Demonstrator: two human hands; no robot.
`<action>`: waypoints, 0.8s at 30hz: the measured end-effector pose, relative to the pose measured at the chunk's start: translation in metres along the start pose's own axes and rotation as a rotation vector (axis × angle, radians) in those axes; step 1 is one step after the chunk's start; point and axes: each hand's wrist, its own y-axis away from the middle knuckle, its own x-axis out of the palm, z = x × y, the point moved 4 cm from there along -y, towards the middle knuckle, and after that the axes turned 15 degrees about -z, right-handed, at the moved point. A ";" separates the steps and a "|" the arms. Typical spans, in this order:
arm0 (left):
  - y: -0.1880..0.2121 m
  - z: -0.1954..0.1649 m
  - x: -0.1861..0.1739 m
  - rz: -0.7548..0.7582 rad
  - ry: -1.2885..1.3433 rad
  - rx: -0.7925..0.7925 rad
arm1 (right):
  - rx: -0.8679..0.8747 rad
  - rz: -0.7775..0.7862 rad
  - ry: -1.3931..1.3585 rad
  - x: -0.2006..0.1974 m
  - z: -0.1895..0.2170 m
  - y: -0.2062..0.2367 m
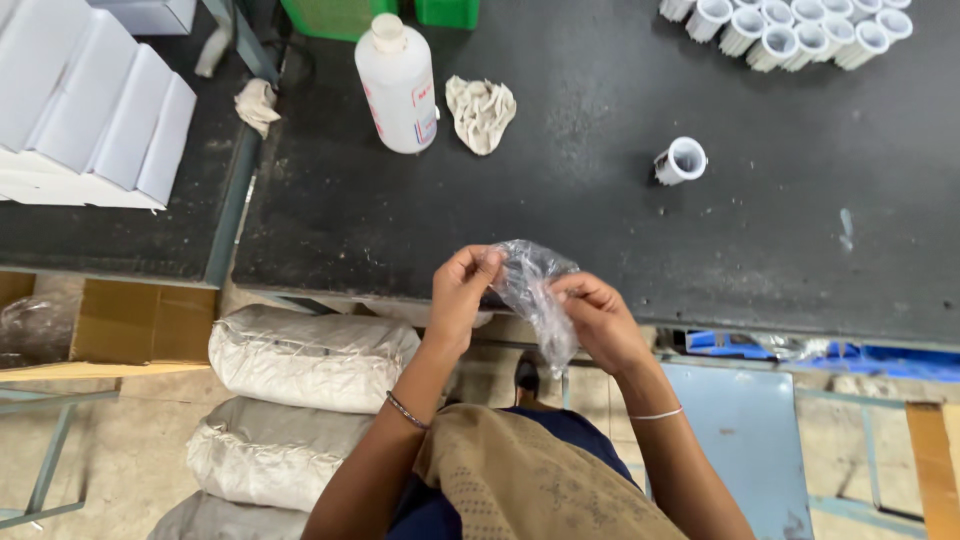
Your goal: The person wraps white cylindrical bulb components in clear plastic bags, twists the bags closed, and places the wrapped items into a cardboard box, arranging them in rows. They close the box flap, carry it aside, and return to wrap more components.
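— Fingers (478, 268) of the left hand (458, 295) are pinched shut on the upper edge of a small clear plastic bag (535, 295); those of the right hand (600, 320) are pinched on its other side. How secure does that look to you?

— Not very. Both hands close on thin film only, and the bag hangs crumpled between them, just past the near edge of the dark tabletop (600, 160), over the floor. If either pinch slides, I'd judge it could drop down among the stuffed white sacks (310, 355) below.

— Could the film tear?

— Possibly, if the two hands pull apart too hard at the edge. It looks flimsy and wrinkled. I cannot tell whether the mouth is open or whether anything is inside.

— What about the things farther out?

— One white plastic fitting (682, 160) lies alone on the tabletop, well apart from the hands; it looks round enough to roll if nudged. A cluster of the same white fittings (790, 30) stands at the far right corner.

— And that white bottle (397, 85)?

— Upright, capped, beside a crumpled cloth (481, 112). A careless reach across could tip it.
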 end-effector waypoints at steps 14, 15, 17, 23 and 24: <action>-0.032 0.034 0.069 0.011 0.321 -0.359 | 0.260 0.037 -0.084 -0.040 -0.020 -0.068; -0.033 0.032 0.074 0.014 0.343 -0.352 | 0.293 0.058 -0.160 -0.041 -0.021 -0.069; -0.034 0.027 0.083 0.052 0.337 -0.349 | 0.350 0.103 -0.317 -0.042 -0.017 -0.066; -0.007 0.045 0.124 0.323 0.336 -0.527 | 0.057 0.264 0.050 -0.049 0.042 -0.042; 0.000 0.054 0.131 0.397 0.403 -0.581 | -0.187 0.248 0.150 -0.045 0.058 -0.039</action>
